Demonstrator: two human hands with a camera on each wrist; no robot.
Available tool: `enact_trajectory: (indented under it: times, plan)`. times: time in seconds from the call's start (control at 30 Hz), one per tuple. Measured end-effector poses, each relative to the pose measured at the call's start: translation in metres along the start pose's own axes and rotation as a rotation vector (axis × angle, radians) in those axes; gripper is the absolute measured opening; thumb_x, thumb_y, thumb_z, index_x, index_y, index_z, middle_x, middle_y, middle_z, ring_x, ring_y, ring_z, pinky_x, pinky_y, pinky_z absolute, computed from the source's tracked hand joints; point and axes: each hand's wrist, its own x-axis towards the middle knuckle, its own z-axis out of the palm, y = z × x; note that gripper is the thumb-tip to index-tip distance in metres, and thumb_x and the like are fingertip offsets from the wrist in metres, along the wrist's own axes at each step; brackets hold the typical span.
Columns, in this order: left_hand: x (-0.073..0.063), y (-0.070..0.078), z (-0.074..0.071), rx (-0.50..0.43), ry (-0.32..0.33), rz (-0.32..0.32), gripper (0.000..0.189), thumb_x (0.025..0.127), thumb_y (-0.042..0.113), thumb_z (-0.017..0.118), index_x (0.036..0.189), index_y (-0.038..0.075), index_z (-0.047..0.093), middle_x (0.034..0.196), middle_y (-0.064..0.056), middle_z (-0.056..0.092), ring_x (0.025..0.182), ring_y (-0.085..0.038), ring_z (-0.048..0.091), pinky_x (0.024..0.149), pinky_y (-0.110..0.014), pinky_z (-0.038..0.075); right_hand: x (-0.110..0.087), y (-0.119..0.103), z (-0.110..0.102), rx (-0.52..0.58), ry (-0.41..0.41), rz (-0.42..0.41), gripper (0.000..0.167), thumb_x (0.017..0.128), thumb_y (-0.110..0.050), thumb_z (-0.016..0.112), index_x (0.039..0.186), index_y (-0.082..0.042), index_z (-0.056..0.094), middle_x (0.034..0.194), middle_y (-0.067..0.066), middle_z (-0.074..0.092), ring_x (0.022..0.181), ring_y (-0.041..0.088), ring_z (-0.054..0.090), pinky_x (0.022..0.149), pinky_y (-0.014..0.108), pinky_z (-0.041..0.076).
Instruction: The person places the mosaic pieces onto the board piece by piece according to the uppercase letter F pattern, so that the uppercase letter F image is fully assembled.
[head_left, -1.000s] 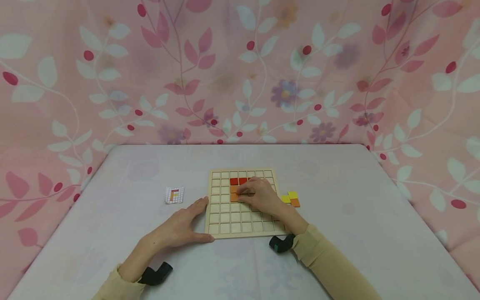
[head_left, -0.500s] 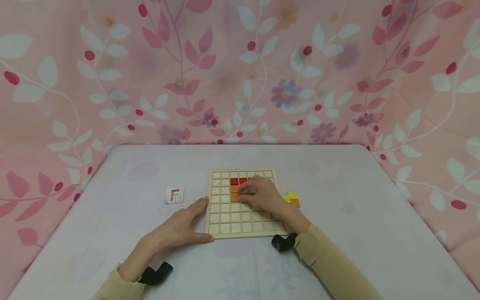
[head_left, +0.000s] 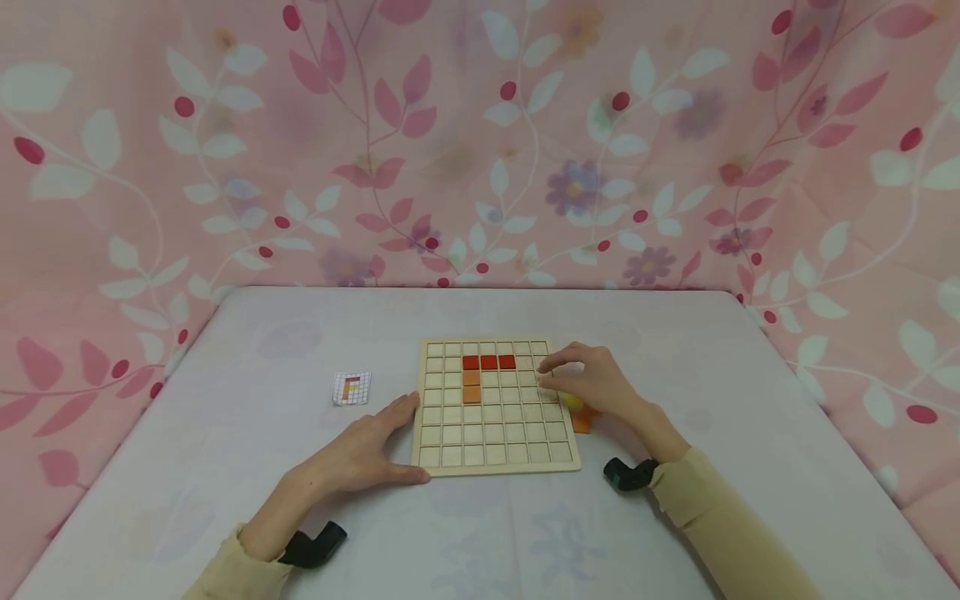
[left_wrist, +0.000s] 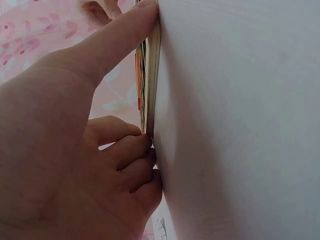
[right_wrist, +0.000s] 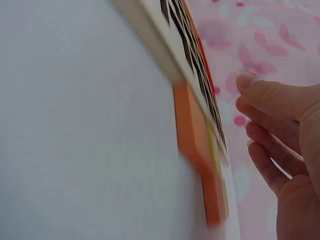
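A pale wooden grid board (head_left: 496, 433) lies on the table. Set in its upper cells are a row of three red tiles (head_left: 489, 362) and two orange tiles (head_left: 471, 387) under the leftmost red one. My left hand (head_left: 345, 454) rests against the board's left side, thumb at the near corner and fingers along the edge. Above the board's right edge hovers my right hand (head_left: 596, 379), thumb and fingers apart with nothing between them, as the right wrist view shows. Partly hidden below it are a loose yellow tile (head_left: 573, 402) and loose orange tiles (head_left: 581, 423).
Left of the board lies a small paper card (head_left: 352, 388) with a printed grid and a coloured pattern. A white cloth covers the table (head_left: 285, 342). Pink floral fabric (head_left: 450, 167) hangs behind and at both sides.
My right hand has moved right, off the orange tiles to the board's right edge, uncovering the third red tile and several cells. The left hand stays where it was.
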Motion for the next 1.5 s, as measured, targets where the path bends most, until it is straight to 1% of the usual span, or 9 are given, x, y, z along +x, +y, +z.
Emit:
enact_trajectory:
  times: [0.13, 0.37, 0.57, 0.77, 0.87, 1.07, 1.17, 1.27, 1.5]
  plan:
    - [0.001, 0.001, 0.000, 0.006, -0.001, 0.004, 0.117, 0.071, 0.059, 0.083, 0.159, 0.008, 0.024, 0.165, -0.010, 0.025, 0.153, -0.030, 0.022, 0.121, -0.051, 0.026, -0.014, 0.015, -0.020, -0.011, 0.015, 0.043, 0.019, 0.083, -0.032, 0.082, 0.100, -0.024, 0.078, 0.103, -0.008, 0.072, 0.112, 0.021, 0.061, 0.105, 0.051, 0.043]
    - [0.000, 0.000, 0.000, 0.021, 0.004, 0.019, 0.116, 0.072, 0.060, 0.082, 0.159, 0.007, 0.025, 0.164, -0.012, 0.027, 0.152, -0.031, 0.024, 0.120, -0.051, 0.027, -0.032, 0.037, -0.044, -0.009, 0.040, 0.029, 0.023, 0.082, -0.034, 0.083, 0.101, -0.021, 0.078, 0.102, -0.006, 0.073, 0.109, 0.020, 0.063, 0.105, 0.052, 0.043]
    - [0.000, -0.002, -0.001, 0.023, 0.006, 0.028, 0.116, 0.072, 0.061, 0.081, 0.159, 0.007, 0.025, 0.164, -0.013, 0.027, 0.152, -0.032, 0.024, 0.120, -0.052, 0.027, -0.042, 0.046, -0.051, 0.005, 0.002, 0.023, 0.017, 0.083, -0.024, 0.083, 0.099, -0.021, 0.078, 0.100, -0.005, 0.074, 0.105, 0.019, 0.063, 0.107, 0.056, 0.041]
    - [0.001, -0.002, 0.000, 0.016, 0.002, 0.029, 0.116, 0.072, 0.061, 0.081, 0.159, 0.007, 0.025, 0.164, -0.012, 0.026, 0.152, -0.031, 0.023, 0.121, -0.052, 0.026, -0.047, 0.053, -0.050, 0.022, -0.053, 0.045, 0.019, 0.080, -0.027, 0.085, 0.097, -0.024, 0.077, 0.100, -0.009, 0.073, 0.105, 0.014, 0.063, 0.107, 0.054, 0.040]
    - [0.001, -0.002, 0.000, 0.014, 0.003, 0.028, 0.117, 0.072, 0.061, 0.082, 0.159, 0.007, 0.025, 0.164, -0.012, 0.026, 0.152, -0.031, 0.023, 0.121, -0.052, 0.026, -0.048, 0.054, -0.050, 0.039, -0.073, 0.027, 0.021, 0.079, -0.027, 0.086, 0.097, -0.023, 0.077, 0.100, -0.010, 0.073, 0.106, 0.012, 0.064, 0.106, 0.047, 0.041]
    - [0.000, -0.002, 0.000, 0.016, 0.006, 0.026, 0.117, 0.072, 0.060, 0.082, 0.159, 0.007, 0.025, 0.164, -0.013, 0.027, 0.152, -0.032, 0.024, 0.120, -0.052, 0.027, -0.048, 0.055, -0.050, 0.039, -0.083, -0.041, 0.024, 0.078, -0.024, 0.086, 0.099, -0.019, 0.077, 0.100, -0.007, 0.074, 0.103, 0.012, 0.066, 0.100, 0.018, 0.043]
    - [0.000, -0.002, 0.000, 0.016, 0.007, 0.027, 0.116, 0.072, 0.061, 0.082, 0.159, 0.007, 0.025, 0.164, -0.013, 0.027, 0.152, -0.032, 0.024, 0.120, -0.052, 0.027, -0.048, 0.056, -0.050, 0.020, -0.076, -0.089, 0.025, 0.078, -0.021, 0.086, 0.100, -0.016, 0.076, 0.098, -0.004, 0.075, 0.100, 0.014, 0.067, 0.097, 0.016, 0.045]
    - [0.001, -0.002, 0.000, 0.014, 0.006, 0.026, 0.117, 0.072, 0.061, 0.082, 0.159, 0.007, 0.025, 0.164, -0.013, 0.026, 0.152, -0.032, 0.023, 0.120, -0.052, 0.026, -0.049, 0.052, -0.050, 0.012, -0.075, -0.111, 0.025, 0.078, -0.015, 0.086, 0.100, -0.012, 0.076, 0.098, 0.001, 0.075, 0.100, 0.020, 0.068, 0.097, 0.019, 0.047]
    - [0.001, -0.002, 0.000, 0.015, 0.003, 0.014, 0.116, 0.072, 0.061, 0.082, 0.159, 0.008, 0.026, 0.164, -0.012, 0.027, 0.152, -0.031, 0.023, 0.120, -0.052, 0.027, -0.047, 0.059, -0.050, 0.000, -0.058, -0.113, 0.026, 0.076, -0.020, 0.088, 0.100, -0.016, 0.077, 0.101, -0.004, 0.075, 0.102, 0.015, 0.067, 0.096, 0.013, 0.044]
